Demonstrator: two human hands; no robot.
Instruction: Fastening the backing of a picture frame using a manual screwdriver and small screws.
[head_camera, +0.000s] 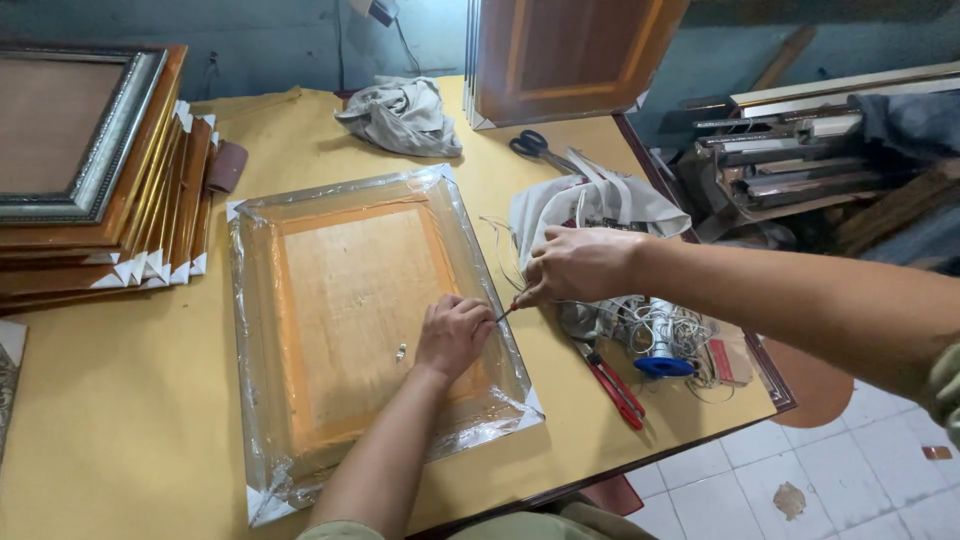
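A picture frame (350, 300) wrapped in clear plastic lies face down on the yellow table (110, 400), with white cardboard corner guards. My left hand (452, 335) rests as a loose fist on the frame's back, near its right rail. My right hand (570, 265) hovers just right of the frame and pinches a small red-handled tool (508, 311), whose tip meets the frame's right edge next to my left hand. Two small metal bits (400, 351) lie on the backing board.
Red-handled pliers (615, 385), a blue spool of wire (660, 355) and a white cloth bag (600, 205) lie right of the frame. Scissors (535, 147) and a grey rag (400, 115) sit farther back. Stacked frames (100, 180) stand left; a wooden panel (570, 55) leans behind.
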